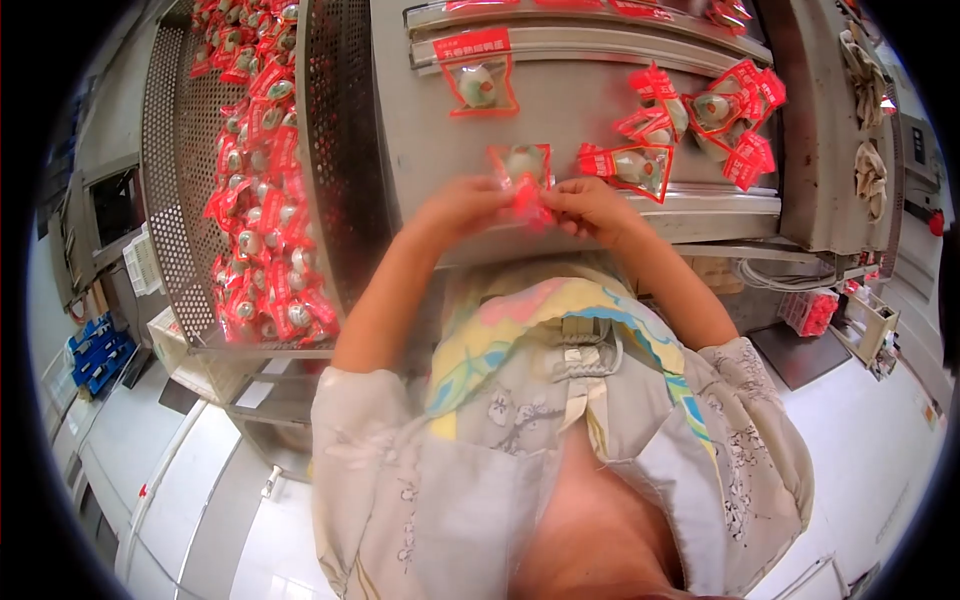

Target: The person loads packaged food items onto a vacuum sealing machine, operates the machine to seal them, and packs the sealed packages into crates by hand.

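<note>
Both hands are at a red and clear egg packet point(525, 172) near the front edge of the metal worktop. My left hand point(462, 208), blurred by motion, has its fingers closed at the packet's left side. The fingertips of my right hand point(592, 207) pinch its red lower right end. A pale egg shows through the clear part. Just right of my right hand lies another egg packet point(632, 168), and farther back on the left a flat egg packet point(478, 75) rests with its red printed strip at the top.
At left, a perforated metal bin point(180, 190) holds many red egg packets point(250, 220). A pile of egg packets point(722, 110) lies at the right of the worktop. Metal rails point(590, 45) cross its back. A red-filled basket point(808, 312) stands on the floor at right.
</note>
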A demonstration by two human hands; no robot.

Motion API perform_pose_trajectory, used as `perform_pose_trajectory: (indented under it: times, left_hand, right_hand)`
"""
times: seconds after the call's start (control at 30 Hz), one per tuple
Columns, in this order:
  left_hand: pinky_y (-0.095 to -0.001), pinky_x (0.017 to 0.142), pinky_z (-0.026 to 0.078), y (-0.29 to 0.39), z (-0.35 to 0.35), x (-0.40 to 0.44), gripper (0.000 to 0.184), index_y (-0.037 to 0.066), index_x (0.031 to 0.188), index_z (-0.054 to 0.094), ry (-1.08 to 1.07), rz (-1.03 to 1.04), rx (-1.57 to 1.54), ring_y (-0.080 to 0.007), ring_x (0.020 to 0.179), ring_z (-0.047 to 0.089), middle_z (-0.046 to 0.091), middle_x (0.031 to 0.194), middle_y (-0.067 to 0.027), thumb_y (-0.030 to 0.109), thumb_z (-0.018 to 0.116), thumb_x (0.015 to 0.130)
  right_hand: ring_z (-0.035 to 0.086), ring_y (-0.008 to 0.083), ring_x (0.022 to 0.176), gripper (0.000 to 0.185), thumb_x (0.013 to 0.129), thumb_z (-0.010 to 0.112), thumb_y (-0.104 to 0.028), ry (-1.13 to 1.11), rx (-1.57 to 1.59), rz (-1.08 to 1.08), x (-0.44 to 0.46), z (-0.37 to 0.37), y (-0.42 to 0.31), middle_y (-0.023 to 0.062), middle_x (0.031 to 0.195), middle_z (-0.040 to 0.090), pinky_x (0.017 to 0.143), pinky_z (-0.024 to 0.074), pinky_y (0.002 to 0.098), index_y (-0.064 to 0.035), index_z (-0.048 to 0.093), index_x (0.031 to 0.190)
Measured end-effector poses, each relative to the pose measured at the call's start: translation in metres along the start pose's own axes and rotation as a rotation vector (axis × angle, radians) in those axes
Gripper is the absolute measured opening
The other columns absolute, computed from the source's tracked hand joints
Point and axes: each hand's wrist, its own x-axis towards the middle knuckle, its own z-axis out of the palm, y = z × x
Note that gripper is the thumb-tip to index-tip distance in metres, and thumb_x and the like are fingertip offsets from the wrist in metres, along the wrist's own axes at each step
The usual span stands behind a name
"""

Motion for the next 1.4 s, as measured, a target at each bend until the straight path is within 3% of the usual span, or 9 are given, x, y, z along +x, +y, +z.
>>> perform_pose_trajectory:
  times: [0.13, 0.33, 0.43, 0.57, 0.77, 0.87, 0.97, 1.27, 1.4]
  left_hand:
    - [-0.0156, 0.053, 0.043, 0.009, -0.002, -0.011, 0.014, 0.006, 0.097, 0.062, -0.060, 0.058, -0.005, -0.0034, 0.067, 0.059, 0.065, 0.083, 0.0018, 0.009, 0.068, 0.084]
    - [-0.0260, 0.069, 0.047, 0.001, -0.029, -0.004, 0.020, 0.001, 0.097, 0.059, 0.299, 0.493, 0.742, -0.0132, 0.075, 0.060, 0.066, 0.083, -0.0044, 0.007, 0.067, 0.080]
    - [-0.0366, 0.071, 0.048, -0.005, -0.021, -0.009, 0.024, 0.004, 0.102, 0.055, 0.541, 0.563, 1.109, -0.0284, 0.079, 0.063, 0.065, 0.087, -0.0134, 0.010, 0.065, 0.081]
    - [-0.0426, 0.073, 0.048, -0.003, -0.019, -0.014, 0.025, 0.005, 0.105, 0.054, 0.576, 0.571, 1.191, -0.0381, 0.085, 0.061, 0.065, 0.092, -0.0181, 0.012, 0.063, 0.083]
    - [-0.0332, 0.064, 0.048, 0.002, -0.039, -0.005, 0.027, 0.005, 0.100, 0.059, 0.407, 0.449, 1.092, -0.0200, 0.069, 0.063, 0.066, 0.080, -0.0093, 0.017, 0.069, 0.079]
    - [-0.0275, 0.062, 0.046, -0.002, -0.064, 0.009, 0.027, 0.005, 0.097, 0.062, 0.187, 0.288, 0.661, -0.0109, 0.066, 0.058, 0.065, 0.076, -0.0057, 0.020, 0.073, 0.077]
    - [-0.0258, 0.063, 0.046, -0.013, -0.075, 0.018, 0.025, 0.007, 0.091, 0.065, 0.250, 0.349, 0.749, -0.0089, 0.065, 0.058, 0.064, 0.073, -0.0042, 0.025, 0.073, 0.076]
    - [-0.0386, 0.066, 0.050, -0.009, -0.022, -0.016, 0.031, 0.007, 0.082, 0.066, 0.778, 0.393, 1.301, -0.0274, 0.073, 0.062, 0.064, 0.075, -0.0060, 0.035, 0.074, 0.073]
    - [-0.0387, 0.069, 0.049, -0.019, 0.005, -0.034, 0.027, 0.008, 0.090, 0.064, 0.809, 0.917, 1.220, -0.0276, 0.080, 0.059, 0.062, 0.085, -0.0061, 0.027, 0.075, 0.072]
  right_hand:
    - [0.046, 0.0034, 0.047, 0.024, 0.085, 0.069, -0.029, 0.031, -0.196, -0.157, 0.004, -0.010, -0.010, -0.0038, 0.059, 0.055, 0.043, 0.0325, 0.0196, -0.0079, 0.064, 0.075]
    - [0.053, 0.0157, 0.055, 0.025, 0.082, 0.068, -0.027, 0.403, -0.784, -0.595, 0.026, 0.004, -0.012, 0.0082, 0.061, 0.058, 0.054, 0.0419, 0.0301, -0.0027, 0.064, 0.080]
    - [0.060, 0.0309, 0.070, 0.028, 0.080, 0.066, -0.034, 0.506, -0.830, -0.676, 0.039, 0.011, -0.005, 0.0126, 0.075, 0.062, 0.063, 0.0468, 0.0398, -0.0056, 0.066, 0.081]
    - [0.061, 0.0314, 0.074, 0.029, 0.079, 0.067, -0.034, 0.464, -0.799, -0.599, 0.043, 0.011, 0.000, 0.0130, 0.077, 0.063, 0.064, 0.0469, 0.0410, -0.0049, 0.065, 0.079]
    - [0.058, 0.0274, 0.062, 0.029, 0.076, 0.073, -0.032, 0.260, -0.865, -0.461, 0.047, 0.001, -0.008, 0.0133, 0.068, 0.062, 0.060, 0.0460, 0.0377, -0.0035, 0.067, 0.078]
    - [0.057, 0.0229, 0.060, 0.030, 0.075, 0.075, -0.031, 0.148, -0.892, -0.393, 0.045, -0.002, -0.017, 0.0141, 0.067, 0.062, 0.060, 0.0460, 0.0362, -0.0025, 0.068, 0.080]
    - [0.059, 0.0218, 0.061, 0.030, 0.074, 0.075, -0.031, 0.127, -0.812, -0.376, 0.052, -0.007, -0.017, 0.0146, 0.067, 0.062, 0.060, 0.0465, 0.0358, -0.0023, 0.069, 0.081]
    - [0.059, 0.0233, 0.064, 0.022, 0.078, 0.071, -0.023, 0.327, -0.969, -0.578, 0.029, 0.013, -0.018, 0.0088, 0.074, 0.063, 0.061, 0.0465, 0.0335, -0.0021, 0.067, 0.085]
    - [0.060, 0.0257, 0.076, 0.021, 0.076, 0.072, -0.021, 0.600, -1.059, -0.861, -0.016, 0.008, -0.025, 0.0063, 0.086, 0.060, 0.066, 0.0481, 0.0360, -0.0060, 0.066, 0.089]
